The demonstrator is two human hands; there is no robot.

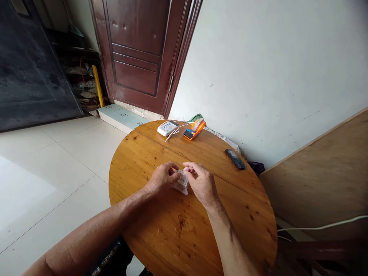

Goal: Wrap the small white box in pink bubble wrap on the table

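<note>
A small clear plastic bag [181, 186] with something whitish in it hangs between my two hands, just over the middle of the round wooden table [138, 165]. My left hand [164, 176] pinches its upper left edge between thumb and fingers. On the other side, my right hand [202, 184] has thumb and forefinger closed on the upper right edge. What lies inside the bag is too small to make out.
At the table's far edge lie a white device [168, 128] with a cable and an orange tape dispenser [194, 130]. A black, partly blurred object [235, 159] rests at the right. Behind stand a white wall [258, 69] and a dark red door [135, 50].
</note>
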